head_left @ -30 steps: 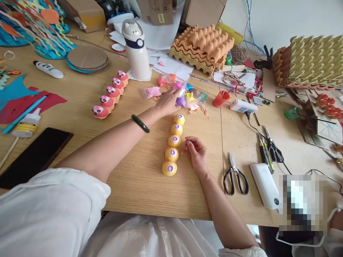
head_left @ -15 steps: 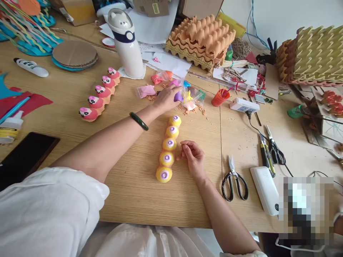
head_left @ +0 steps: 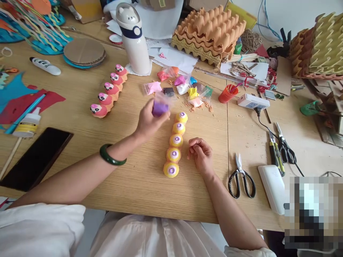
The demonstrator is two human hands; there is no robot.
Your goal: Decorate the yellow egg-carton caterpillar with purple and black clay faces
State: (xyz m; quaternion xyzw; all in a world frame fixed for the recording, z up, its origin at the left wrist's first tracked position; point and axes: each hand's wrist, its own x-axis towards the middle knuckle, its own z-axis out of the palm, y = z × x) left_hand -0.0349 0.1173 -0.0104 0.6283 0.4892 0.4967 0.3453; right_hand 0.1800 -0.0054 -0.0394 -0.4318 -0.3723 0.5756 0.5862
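Note:
My left hand (head_left: 150, 119) is closed round a small clear bag of purple clay (head_left: 160, 108), lifted above the table. Just right of it lies a strip of egg-carton cups painted yellow (head_left: 176, 140), each topped with a white disc and a purple ring. Beside the strip's right edge rests my right hand (head_left: 200, 151), its fingers curled and the thumb pressed to them; whatever may be in that pinch is too small to make out. Bags of coloured clay, among them a yellow one (head_left: 193, 93) and a pink one (head_left: 153, 87), lie beyond the strip.
A second strip with pink-red cups (head_left: 109, 91) lies left, near a white bottle (head_left: 136, 53). Scissors (head_left: 241, 178), a power bank (head_left: 272, 189) and a power strip (head_left: 253, 102) are at right. An orange cup of sticks (head_left: 227, 94) and stacked egg trays (head_left: 209, 35) stand behind. A phone (head_left: 36, 157) lies left.
My left hand has drawn back from the clay bags toward me and left, carrying the purple bag. My right hand stays beside the yellow strip. The whole view has shifted slightly.

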